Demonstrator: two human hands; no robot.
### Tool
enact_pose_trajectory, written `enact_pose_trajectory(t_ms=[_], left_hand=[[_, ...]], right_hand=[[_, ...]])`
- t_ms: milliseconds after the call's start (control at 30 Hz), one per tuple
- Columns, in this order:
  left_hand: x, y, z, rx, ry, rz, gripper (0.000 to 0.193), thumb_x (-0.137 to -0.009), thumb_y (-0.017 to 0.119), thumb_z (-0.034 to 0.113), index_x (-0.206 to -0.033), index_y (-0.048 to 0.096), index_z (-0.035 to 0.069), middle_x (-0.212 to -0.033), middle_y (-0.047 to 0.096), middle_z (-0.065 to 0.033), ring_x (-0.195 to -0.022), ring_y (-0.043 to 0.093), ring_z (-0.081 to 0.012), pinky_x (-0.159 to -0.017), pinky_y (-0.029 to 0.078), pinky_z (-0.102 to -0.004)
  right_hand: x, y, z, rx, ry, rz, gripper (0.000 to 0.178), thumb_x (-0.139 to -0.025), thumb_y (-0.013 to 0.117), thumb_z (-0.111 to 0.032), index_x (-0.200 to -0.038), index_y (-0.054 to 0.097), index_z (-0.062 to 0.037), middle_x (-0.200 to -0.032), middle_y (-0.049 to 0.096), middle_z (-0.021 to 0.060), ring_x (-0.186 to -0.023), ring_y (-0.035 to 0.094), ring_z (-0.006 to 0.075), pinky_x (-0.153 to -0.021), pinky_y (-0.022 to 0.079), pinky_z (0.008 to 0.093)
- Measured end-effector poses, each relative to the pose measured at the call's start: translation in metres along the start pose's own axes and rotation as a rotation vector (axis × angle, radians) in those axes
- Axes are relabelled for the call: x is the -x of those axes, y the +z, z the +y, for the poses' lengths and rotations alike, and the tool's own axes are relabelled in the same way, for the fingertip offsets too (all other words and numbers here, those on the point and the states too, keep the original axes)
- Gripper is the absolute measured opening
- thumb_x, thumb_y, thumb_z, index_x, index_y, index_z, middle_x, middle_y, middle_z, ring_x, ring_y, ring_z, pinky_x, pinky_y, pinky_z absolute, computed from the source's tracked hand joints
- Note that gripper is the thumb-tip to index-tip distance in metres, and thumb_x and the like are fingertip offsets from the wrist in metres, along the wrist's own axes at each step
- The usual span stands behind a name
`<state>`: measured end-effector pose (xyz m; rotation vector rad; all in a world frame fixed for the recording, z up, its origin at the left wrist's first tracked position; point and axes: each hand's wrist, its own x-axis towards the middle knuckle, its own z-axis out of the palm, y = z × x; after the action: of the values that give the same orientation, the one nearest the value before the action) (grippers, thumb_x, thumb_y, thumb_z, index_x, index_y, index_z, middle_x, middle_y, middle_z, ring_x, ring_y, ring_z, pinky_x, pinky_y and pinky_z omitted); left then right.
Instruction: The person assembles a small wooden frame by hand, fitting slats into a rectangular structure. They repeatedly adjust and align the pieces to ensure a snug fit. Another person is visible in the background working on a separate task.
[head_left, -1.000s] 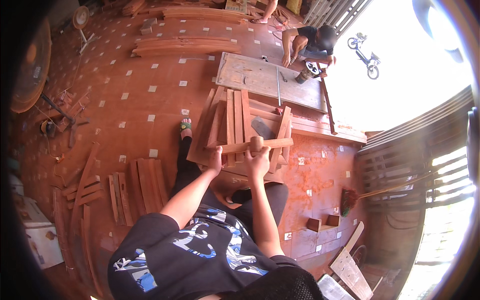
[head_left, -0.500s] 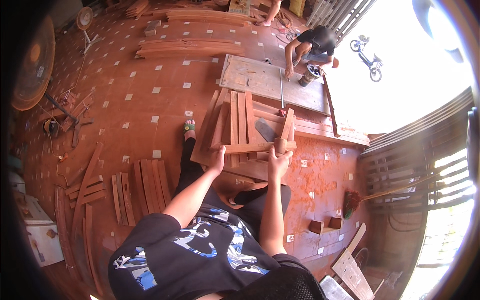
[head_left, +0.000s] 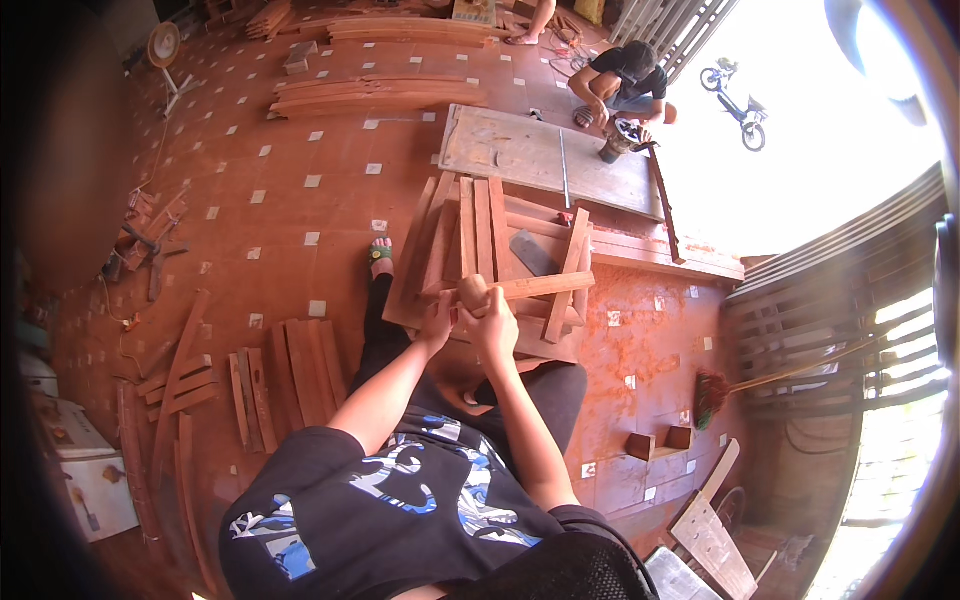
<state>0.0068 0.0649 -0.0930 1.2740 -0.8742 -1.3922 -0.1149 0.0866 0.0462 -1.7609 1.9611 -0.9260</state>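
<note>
My right hand [head_left: 493,325] is closed around a short wooden block with a rounded end [head_left: 473,290]. The block sits against a light wooden strip [head_left: 545,285] near its left end. My left hand [head_left: 436,322] is closed at that same end of the strip, close beside my right hand; its fingertips are partly hidden. The strip lies across a stack of reddish wooden slats [head_left: 485,225] on a low work surface in front of me. A dark flat metal blade [head_left: 533,254] rests among the slats. Another slat [head_left: 568,275] slants across the strip's right part.
A co-worker [head_left: 628,85] crouches by a grey board [head_left: 510,150], with a power tool [head_left: 622,138] at hand. Loose slats [head_left: 310,370] lie on the tiled floor to my left. Right of me are a broom [head_left: 712,395] and a small wooden piece [head_left: 660,445].
My right hand has slid the rounded block left along the strip, toward my left hand. The slanted slat now lies lower across the strip. The co-worker's hand has drawn back to the power tool.
</note>
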Motion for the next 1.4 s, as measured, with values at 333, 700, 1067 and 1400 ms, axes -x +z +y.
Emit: enact_pose_trajectory(t_ms=[333,700,1067,1400], left_hand=[[-0.018,-0.005,-0.02,-0.169,0.142,0.224,0.063,-0.106,0.042,0.052,-0.072,0.056,0.002,-0.063,0.052,-0.0024,-0.061,0.052,-0.0153,-0.058,0.041,-0.0358],[0.007,0.007,0.025,-0.197,-0.066,0.175,0.068,-0.105,0.037,0.057,-0.067,0.054,0.004,-0.058,0.05,-0.0042,-0.055,0.052,-0.016,-0.054,0.041,-0.0358],[0.0,0.005,0.013,-0.064,-0.046,0.082,0.063,-0.106,0.039,0.055,-0.061,0.046,0.011,-0.052,0.043,0.0013,-0.048,0.044,-0.0114,-0.049,0.035,-0.0304],[-0.009,0.01,0.002,0.079,-0.152,0.155,0.058,-0.103,0.043,0.057,-0.065,0.044,0.014,-0.053,0.038,0.0032,-0.045,0.04,-0.0097,-0.043,0.031,-0.0291]], right_hand=[[-0.038,-0.045,0.058,0.016,0.348,0.242,0.055,-0.082,0.077,-0.043,-0.12,0.055,-0.01,-0.1,0.071,0.0241,-0.093,0.07,0.0442,-0.081,0.054,0.0499],[-0.017,-0.023,0.047,0.03,0.253,0.229,0.056,-0.083,0.077,-0.042,-0.12,0.05,-0.0092,-0.099,0.071,0.0237,-0.09,0.069,0.0454,-0.078,0.054,0.0513],[-0.016,-0.019,0.031,0.033,0.228,0.085,0.057,-0.084,0.076,-0.047,-0.122,0.053,-0.0115,-0.099,0.071,0.0253,-0.091,0.07,0.0451,-0.078,0.055,0.0517],[-0.021,-0.034,0.064,0.044,0.219,0.379,0.05,-0.083,0.078,-0.039,-0.119,0.055,-0.0119,-0.102,0.071,0.0203,-0.09,0.069,0.0449,-0.077,0.054,0.0508]])
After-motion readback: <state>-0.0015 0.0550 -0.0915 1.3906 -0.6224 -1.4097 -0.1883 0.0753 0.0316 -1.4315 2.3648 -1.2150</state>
